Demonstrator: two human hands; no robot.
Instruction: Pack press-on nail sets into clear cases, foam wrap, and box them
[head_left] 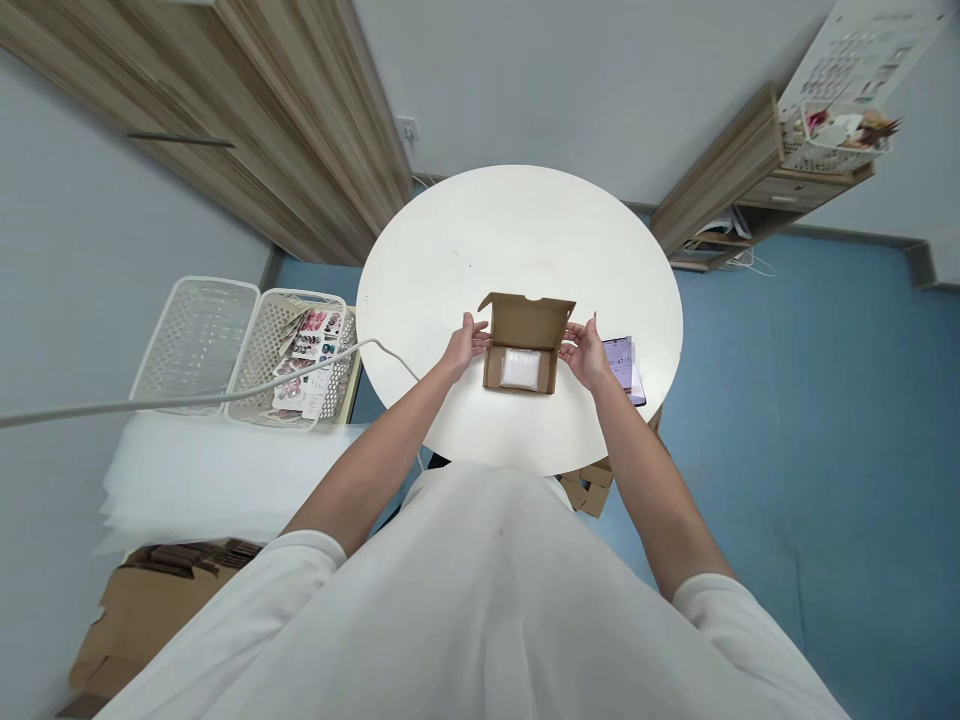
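Observation:
A small brown cardboard box (492,378) stands on the white round table (517,225) with its lid (531,322) raised at the back. Inside lies a white wrapped packet (520,368), which looks like bubble wrap. My left hand (463,348) is at the box's left side, fingers apart and pointing at the edge near the lid. On the opposite side, my right hand (585,352) has its fingers spread by the lid's right edge. Whether the fingertips touch the cardboard I cannot tell. Neither hand grips anything.
A phone showing a timer (619,362) lies right of my right hand. White baskets (251,355) stand at left, one with packaged cards (307,365). Below them are white foam sheets (225,475) and folded cardboard (142,620). A pale cable (322,362) crosses to the table.

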